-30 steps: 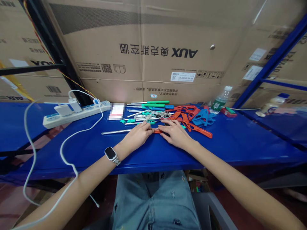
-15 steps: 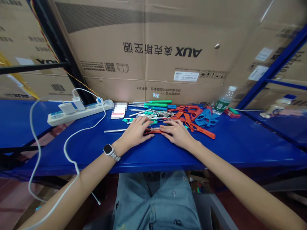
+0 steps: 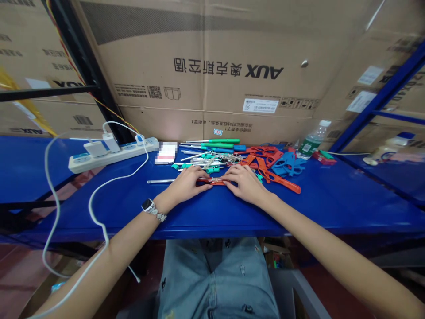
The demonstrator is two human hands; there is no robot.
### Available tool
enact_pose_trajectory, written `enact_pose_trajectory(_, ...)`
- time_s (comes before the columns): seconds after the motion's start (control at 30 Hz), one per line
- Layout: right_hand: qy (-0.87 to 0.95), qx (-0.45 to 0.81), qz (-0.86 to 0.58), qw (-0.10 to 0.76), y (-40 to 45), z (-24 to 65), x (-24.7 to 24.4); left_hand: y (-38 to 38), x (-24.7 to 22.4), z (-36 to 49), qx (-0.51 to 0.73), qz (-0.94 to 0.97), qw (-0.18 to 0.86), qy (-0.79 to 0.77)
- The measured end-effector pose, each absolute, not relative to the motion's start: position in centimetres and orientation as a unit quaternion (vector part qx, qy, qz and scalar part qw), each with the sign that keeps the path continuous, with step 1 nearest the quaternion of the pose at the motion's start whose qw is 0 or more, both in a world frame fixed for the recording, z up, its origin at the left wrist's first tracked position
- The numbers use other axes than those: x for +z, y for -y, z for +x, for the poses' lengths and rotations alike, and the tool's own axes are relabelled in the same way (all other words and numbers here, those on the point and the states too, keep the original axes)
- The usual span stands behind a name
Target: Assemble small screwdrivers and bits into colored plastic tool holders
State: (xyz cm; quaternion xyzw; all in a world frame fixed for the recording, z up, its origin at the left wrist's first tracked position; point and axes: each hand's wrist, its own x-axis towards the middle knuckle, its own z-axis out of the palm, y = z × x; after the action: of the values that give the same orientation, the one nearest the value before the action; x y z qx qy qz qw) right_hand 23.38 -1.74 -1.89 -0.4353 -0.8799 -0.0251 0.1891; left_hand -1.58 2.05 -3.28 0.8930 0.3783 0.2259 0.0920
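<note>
A red tool part (image 3: pixel 217 181) lies near the middle of the blue table, between my two hands. My left hand (image 3: pixel 190 182) grips its left end, the thumb in front and the fingers behind. Curled round its right end is my right hand (image 3: pixel 244 181). A metal rod (image 3: pixel 160 181) sticks out to the left from under my left hand. Behind my hands is a pile with metal rods (image 3: pixel 191 155), green-handled tools (image 3: pixel 223 145), red plastic frames (image 3: pixel 282 182) and blue plastic frames (image 3: pixel 288 165). My palms hide part of the red piece.
A white power strip (image 3: pixel 124 150) with plugs and cables is at the back left, beside a white card (image 3: pixel 166 153). At the back right stand a water bottle (image 3: pixel 312 141) and a small red box (image 3: pixel 322 157). Cardboard boxes (image 3: pixel 149 48) rise behind the blue table (image 3: pixel 212 217).
The fingers of my left hand have drawn back slightly to the left, so more of the red part shows. The whole view has shifted a little.
</note>
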Motion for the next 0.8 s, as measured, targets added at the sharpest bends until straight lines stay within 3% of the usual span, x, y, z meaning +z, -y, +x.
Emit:
enact_pose_trajectory(0.33, 0.846, -0.003, -0.509, 0.158, 1.6, 21.4, -0.8, -1.5, -3.8, -1.1, 0.240, 0.885, 0.082, -0.389)
enact_pose_trajectory(0.57, 0.797, 0.097, -0.522, 0.289, 2.5, 20.8, -2.5, -1.1, -3.6, -0.9, 0.238, 0.879, 0.070, -0.407)
enact_pose_trajectory(0.67, 0.786, 0.081, -0.522, 0.322, 2.5, 21.6, -2.6, -1.0, -3.5, -0.9, 0.235, 0.878, 0.065, -0.412)
enact_pose_trajectory(0.8, 0.812, -0.025, -0.531, 0.241, 3.1, 22.4, -2.3, -1.0, -3.6, -0.9, 0.231, 0.876, 0.055, -0.419)
